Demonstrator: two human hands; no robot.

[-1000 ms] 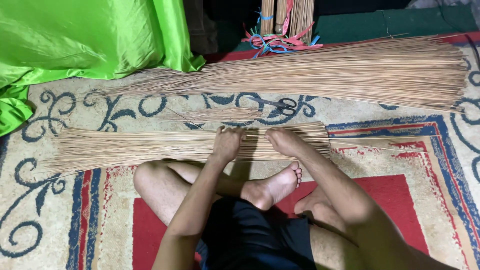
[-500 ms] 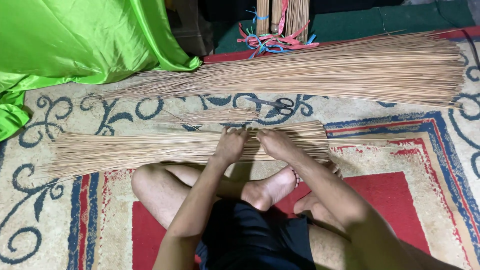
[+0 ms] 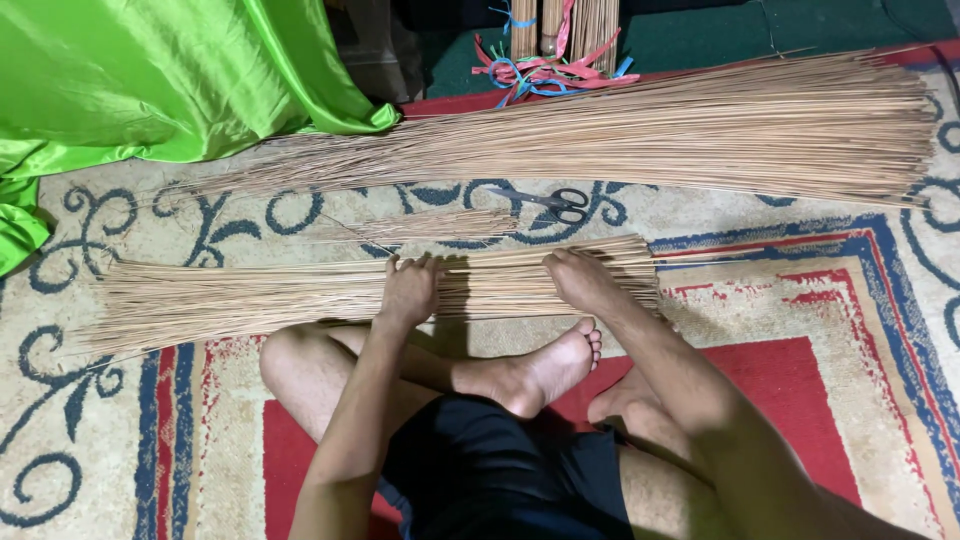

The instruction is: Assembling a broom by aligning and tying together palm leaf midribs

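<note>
With the left hand (image 3: 408,290) and right hand (image 3: 583,281) pressed flat, fingers curled over the near bundle of thin sticks (image 3: 250,295) lying across the carpet (image 3: 830,300) at twelve o'clock from the knees, uneven pressure could fan loose sticks toward nine o'clock.

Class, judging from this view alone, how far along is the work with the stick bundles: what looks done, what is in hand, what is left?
Done: tied bundles with coloured strips stand at the top edge. In hand: the left hand and right hand press on the near bundle of thin sticks, which looks loose and untied. Left: the larger pile of sticks lies untouched beyond the scissors, as does a small wisp.
</note>
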